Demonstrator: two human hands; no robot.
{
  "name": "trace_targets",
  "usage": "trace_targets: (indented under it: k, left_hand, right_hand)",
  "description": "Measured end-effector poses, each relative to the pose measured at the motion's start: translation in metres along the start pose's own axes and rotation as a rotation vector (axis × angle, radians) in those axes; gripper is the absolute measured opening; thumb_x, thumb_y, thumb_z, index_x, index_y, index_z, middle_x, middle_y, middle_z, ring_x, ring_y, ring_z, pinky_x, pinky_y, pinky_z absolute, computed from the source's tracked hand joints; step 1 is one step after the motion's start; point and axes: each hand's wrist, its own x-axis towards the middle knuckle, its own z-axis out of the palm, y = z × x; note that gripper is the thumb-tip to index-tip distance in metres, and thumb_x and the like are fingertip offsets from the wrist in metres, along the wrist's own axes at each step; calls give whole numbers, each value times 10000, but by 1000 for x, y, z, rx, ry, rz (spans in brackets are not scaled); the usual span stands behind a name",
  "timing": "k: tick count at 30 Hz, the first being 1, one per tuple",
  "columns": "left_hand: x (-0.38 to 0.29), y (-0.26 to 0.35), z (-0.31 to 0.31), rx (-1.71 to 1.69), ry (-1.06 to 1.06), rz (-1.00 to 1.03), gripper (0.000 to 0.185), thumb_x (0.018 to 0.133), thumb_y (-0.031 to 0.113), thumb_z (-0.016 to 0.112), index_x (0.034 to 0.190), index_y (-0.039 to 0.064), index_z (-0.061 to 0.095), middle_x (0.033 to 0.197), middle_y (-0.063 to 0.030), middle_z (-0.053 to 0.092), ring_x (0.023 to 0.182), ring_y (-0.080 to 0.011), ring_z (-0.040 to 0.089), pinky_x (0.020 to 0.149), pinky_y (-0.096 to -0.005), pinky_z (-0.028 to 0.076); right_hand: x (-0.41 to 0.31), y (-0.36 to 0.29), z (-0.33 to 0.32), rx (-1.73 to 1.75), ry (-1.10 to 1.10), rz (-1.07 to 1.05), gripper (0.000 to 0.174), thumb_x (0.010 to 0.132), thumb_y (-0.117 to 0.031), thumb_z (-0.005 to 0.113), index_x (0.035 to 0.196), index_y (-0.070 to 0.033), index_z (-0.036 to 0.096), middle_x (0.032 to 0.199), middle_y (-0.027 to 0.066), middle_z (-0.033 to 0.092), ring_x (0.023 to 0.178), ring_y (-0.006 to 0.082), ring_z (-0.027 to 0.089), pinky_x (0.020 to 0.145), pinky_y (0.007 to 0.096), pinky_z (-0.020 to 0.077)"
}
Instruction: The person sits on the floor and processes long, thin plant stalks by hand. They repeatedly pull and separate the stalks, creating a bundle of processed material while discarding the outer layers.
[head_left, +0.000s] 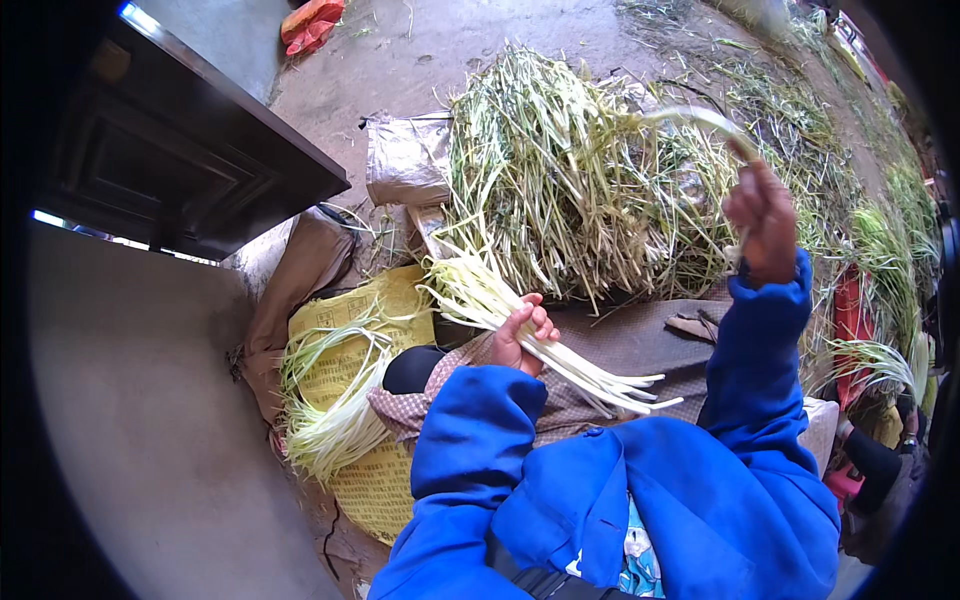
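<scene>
My left hand (525, 334) is closed around a bunch of long, pale vegetable stalks (480, 289). Their white ends fan out over the checked cloth (637, 322) on my lap. Raised on the right, my right hand (761, 217) grips a single stalk (697, 114), which is blurred and bends over to the left. Beyond the cloth lies a large heap of tangled green and yellowed stalks (540, 165). Left of my lap, a pile of cleaner pale stalks (330, 439) rests on a yellow woven sack (375, 491) bearing print.
A dark panelled door (195, 150) and a grey wall (135, 405) bound the left side. A tied brown sack (300, 262) stands beside the yellow one. Loose trimmings (795, 127) cover the floor at right, where another person's arm (870, 457) is near more stalks (874, 364).
</scene>
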Motion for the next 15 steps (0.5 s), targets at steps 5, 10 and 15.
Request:
trace_targets:
  k: [5, 10, 15]
  left_hand:
    - [9, -5, 1, -19, -92, -51, 193, 820, 185, 515, 943, 39, 495, 627, -7, 469, 519, -116, 438, 558, -291, 399]
    - [-3, 1, 0, 65, -63, -17, 190, 841, 192, 487, 948, 37, 514, 575, 23, 398, 483, -81, 386, 516, -258, 371]
    - [-6, 8, 0, 98, -40, -1, 173, 835, 182, 491, 921, 35, 517, 563, 23, 407, 463, -89, 384, 499, -259, 366]
  right_hand:
    - [-16, 29, -29, 7, 87, 113, 367, 909, -214, 305, 1180, 23, 378, 501, -71, 280, 414, 37, 253, 390, 186, 243]
    - [-32, -38, -23, 555, -120, 20, 145, 897, -134, 333, 859, -42, 437, 521, -48, 300, 400, 37, 229, 450, 197, 253]
    - [-59, -51, 6, 324, -252, -204, 316, 896, -180, 364, 1136, 25, 389, 497, -53, 278, 398, 38, 260, 430, 199, 253]
